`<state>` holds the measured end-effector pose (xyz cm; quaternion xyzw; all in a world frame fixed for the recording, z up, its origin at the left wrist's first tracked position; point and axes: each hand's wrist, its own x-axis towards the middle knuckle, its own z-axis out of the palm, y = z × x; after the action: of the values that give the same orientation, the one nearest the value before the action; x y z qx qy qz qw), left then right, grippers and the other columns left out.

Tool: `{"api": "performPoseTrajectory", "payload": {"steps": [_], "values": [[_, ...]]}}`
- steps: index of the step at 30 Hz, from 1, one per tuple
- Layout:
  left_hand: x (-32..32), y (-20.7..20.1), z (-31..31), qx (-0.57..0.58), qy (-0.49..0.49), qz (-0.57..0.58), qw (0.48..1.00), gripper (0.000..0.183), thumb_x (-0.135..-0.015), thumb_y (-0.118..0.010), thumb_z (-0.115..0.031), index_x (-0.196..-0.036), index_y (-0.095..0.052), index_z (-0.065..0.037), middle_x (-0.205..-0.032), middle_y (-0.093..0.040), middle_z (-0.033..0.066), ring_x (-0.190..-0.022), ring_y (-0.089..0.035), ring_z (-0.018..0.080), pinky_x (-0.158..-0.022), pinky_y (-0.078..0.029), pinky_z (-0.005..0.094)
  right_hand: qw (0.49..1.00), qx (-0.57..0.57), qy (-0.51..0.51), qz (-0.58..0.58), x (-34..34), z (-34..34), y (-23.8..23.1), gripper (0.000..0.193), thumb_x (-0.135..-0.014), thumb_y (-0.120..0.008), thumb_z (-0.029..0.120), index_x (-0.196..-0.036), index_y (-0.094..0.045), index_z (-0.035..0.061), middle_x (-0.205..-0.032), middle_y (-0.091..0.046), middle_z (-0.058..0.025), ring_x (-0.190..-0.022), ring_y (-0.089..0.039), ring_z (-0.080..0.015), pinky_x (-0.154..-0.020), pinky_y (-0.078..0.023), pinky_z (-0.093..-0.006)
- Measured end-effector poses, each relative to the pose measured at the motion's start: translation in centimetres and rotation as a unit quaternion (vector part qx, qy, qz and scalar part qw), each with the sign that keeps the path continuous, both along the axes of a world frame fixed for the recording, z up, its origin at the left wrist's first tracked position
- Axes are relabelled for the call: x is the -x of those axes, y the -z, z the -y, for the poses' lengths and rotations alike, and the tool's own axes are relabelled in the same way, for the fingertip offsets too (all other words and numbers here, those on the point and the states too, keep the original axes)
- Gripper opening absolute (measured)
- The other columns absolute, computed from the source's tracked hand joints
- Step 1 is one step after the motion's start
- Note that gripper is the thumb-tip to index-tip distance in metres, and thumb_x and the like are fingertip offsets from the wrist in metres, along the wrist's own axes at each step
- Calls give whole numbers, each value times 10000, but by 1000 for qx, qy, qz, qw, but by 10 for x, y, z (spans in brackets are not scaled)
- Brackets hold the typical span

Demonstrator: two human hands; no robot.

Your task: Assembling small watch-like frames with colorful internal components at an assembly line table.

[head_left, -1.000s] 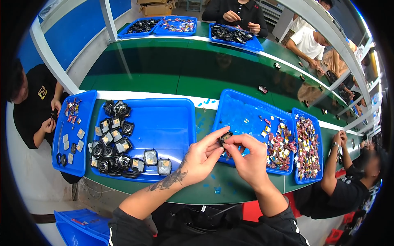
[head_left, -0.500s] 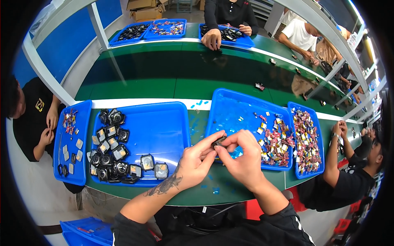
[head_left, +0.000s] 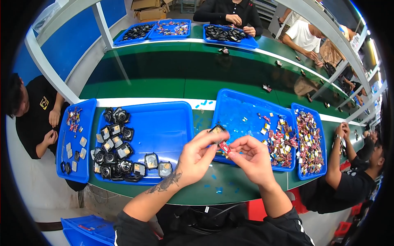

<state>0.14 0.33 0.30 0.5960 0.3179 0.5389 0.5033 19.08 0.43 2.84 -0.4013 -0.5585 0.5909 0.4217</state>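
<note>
In front of me, over the near edge of a blue tray (head_left: 232, 108), both hands are close together. My left hand (head_left: 195, 156) grips a dark watch case (head_left: 218, 129) by its edge, the fingers partly covering it. Between thumb and fingertips, my right hand (head_left: 253, 159) pinches a small red circuit board (head_left: 224, 147) just beside the case. Whether the two parts are still joined I cannot tell. Loose red and white circuit pieces (head_left: 282, 141) and blue film scraps lie in that tray. To the left, a larger blue tray (head_left: 164, 123) holds several dark watch cases (head_left: 116, 156).
A narrow tray (head_left: 310, 143) heaped with circuit pieces stands at the right, another tray (head_left: 76, 164) with a few parts at far left. Beyond a white rail, small pieces lie on the green conveyor belt (head_left: 164, 78). Other people work around it. Grey posts (head_left: 53, 69) frame the station.
The red circuit board now shows in my right hand, and my hands have moved slightly apart. Across the belt, a person's hand has drawn back to a tray, with a small piece lying on the belt.
</note>
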Motion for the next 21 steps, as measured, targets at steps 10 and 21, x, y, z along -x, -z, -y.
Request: {"api": "performPoseTrajectory", "payload": {"steps": [10,21], "values": [[3,-10,4,-85,-43,-170,981,250,-798,-641,54,-1032,-704,-8,-1077,-635,133,-952,-657,225,-815,-523,308,998,15,-56,9,-10,-2,-5,91,-877,-647,0,-954,-609,-32,-928,-623,-46,-875,-591,-86,-778,-538,-233],[6,-8,2,98,45,-107,988,144,-824,-660,29,-960,-697,58,-1031,-635,131,-887,-659,170,-749,-571,253,997,45,-29,50,-14,-7,3,110,-911,-638,102,-926,-573,14,-837,-580,14,-736,-533,-45,-660,-450,-202]]}}
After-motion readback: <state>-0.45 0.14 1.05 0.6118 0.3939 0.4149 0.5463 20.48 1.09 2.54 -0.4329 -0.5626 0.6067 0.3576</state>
